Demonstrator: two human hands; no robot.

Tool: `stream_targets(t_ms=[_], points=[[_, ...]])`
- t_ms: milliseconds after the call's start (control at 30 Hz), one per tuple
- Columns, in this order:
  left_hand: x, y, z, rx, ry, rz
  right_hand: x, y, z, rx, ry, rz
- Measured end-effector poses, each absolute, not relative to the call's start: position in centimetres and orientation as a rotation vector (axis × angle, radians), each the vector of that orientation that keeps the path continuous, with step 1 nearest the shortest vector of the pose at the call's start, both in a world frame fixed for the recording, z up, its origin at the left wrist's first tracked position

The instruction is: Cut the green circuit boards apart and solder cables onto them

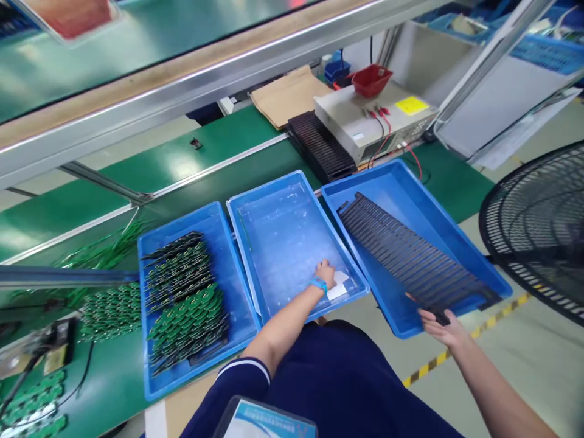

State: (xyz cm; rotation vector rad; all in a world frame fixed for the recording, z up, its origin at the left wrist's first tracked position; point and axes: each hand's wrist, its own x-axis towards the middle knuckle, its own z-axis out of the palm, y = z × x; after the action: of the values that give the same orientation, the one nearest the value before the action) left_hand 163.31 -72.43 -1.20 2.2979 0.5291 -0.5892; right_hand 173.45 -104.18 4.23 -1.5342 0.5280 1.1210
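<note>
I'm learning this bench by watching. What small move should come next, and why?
Probably bring the left hand across to the far end of the black rack. Only the right hand holds the rack, by its near end, while the left is at the middle tray, by a white slip; a second grip might steady it.

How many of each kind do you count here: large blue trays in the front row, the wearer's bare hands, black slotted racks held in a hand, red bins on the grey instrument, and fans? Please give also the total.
Large blue trays: 3
Bare hands: 2
Held black slotted rack: 1
Red bin: 1
Fan: 1
Total: 8
</note>
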Motion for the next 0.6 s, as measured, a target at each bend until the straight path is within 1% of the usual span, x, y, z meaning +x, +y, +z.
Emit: stream_targets(t_ms=[167, 267, 367, 467, 533, 600], points=[[162.6, -75.8, -0.5, 2.215, 0.711, -0.542, 173.9, -102.6, 4.7, -1.586, 0.606, 1.331], [160.7, -75.4, 1.5, 2.136, 0.790, -0.397, 174.0, -103.7, 5.5, -1.807, 0.615, 1.453], [156.5, -71.7, 4.7, 2.098, 0.962, -0.127, 175.2, -104.1, 5.3, -2.024, 0.511, 1.427], [149.1, -66.0, 7.7, 2.081, 1.327, 0.143, 175.4, -101.2, 4.9, -2.093, 0.488, 1.376], [144.1, -62.4, 8.7, 2.061, 1.577, 0.239, 173.8, -98.1, 5.0, -2.021, 0.400, 1.517], [140.5, -59.4, 8.4, 2.044, 1.725, 0.222, 170.9, -95.3, 5.3, -1.861, 0.281, 1.719]])
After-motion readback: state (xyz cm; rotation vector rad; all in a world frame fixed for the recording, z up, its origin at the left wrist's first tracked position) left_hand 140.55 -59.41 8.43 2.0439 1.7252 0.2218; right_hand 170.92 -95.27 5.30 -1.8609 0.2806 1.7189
